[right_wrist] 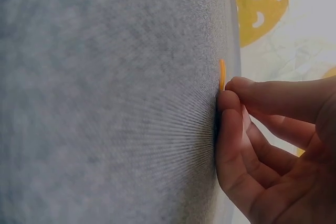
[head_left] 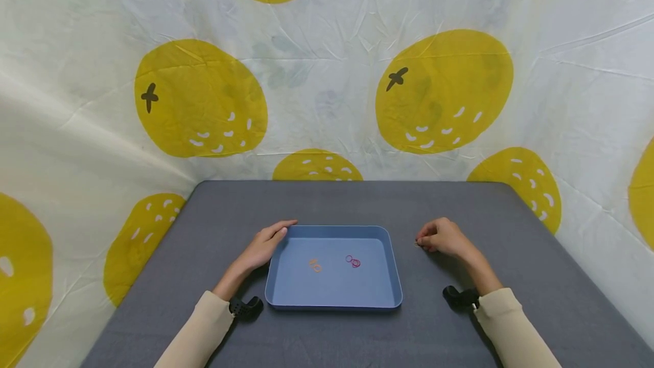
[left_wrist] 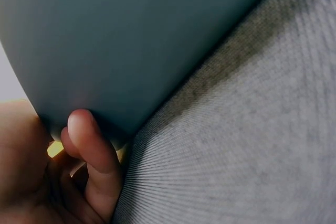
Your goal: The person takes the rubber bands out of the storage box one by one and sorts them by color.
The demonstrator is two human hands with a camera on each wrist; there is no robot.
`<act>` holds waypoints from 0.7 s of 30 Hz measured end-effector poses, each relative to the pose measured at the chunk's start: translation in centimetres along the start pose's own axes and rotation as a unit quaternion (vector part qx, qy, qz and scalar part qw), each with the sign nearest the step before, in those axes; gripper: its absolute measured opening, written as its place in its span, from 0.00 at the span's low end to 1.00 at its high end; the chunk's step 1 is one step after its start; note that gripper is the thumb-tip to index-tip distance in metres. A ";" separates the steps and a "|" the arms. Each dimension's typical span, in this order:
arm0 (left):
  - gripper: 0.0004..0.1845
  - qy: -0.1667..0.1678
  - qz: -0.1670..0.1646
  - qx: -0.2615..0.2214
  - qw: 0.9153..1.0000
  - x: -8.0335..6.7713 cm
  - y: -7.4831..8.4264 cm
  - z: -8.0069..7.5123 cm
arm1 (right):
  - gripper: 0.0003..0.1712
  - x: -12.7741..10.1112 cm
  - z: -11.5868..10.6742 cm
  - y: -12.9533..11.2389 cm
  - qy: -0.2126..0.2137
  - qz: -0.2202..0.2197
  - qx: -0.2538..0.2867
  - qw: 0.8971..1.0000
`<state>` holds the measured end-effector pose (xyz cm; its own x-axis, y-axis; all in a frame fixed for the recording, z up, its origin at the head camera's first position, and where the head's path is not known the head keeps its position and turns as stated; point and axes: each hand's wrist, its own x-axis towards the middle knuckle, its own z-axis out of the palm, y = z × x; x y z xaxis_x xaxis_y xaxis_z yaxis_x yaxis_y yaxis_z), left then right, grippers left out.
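Note:
A shallow blue tray lies on the table, and my left hand holds its far left corner. In the left wrist view, fingers bend against the tray's outer wall. Inside the tray are several small rings like rubber bands: orange ones left of the middle and pinkish-red ones to the right. On the table right of the tray, my right hand pinches a small orange rubber band between thumb and fingertips, close to the cloth. Most of that band is hidden by the fingers.
A dark grey cloth covers the table. Behind it hangs a white curtain printed with yellow fruit. Black wrist cameras sit below both hands, near the table surface.

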<state>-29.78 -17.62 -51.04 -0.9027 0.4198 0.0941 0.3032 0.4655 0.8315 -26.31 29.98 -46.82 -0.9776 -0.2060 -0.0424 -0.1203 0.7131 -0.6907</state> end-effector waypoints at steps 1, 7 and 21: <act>0.23 0.000 0.001 0.000 1.000 0.0 0.0 0.0 | 0.05 0.0 0.0 0.0 -0.001 -0.003 0.002 1.000; 0.23 0.003 0.003 0.004 1.000 -0.1 0.1 -0.2 | 0.04 0.2 -0.1 0.1 -0.002 -0.001 0.006 1.000; 0.22 0.011 0.008 -0.009 1.000 0.0 0.1 0.1 | 0.05 0.0 -0.8 -0.3 -0.007 -0.015 0.030 0.999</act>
<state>-29.73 -17.47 -51.06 -0.9040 0.4106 0.1192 0.3125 0.4442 0.8397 -26.40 30.31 -45.98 -0.9713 -0.2359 -0.0299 -0.1391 0.6654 -0.7334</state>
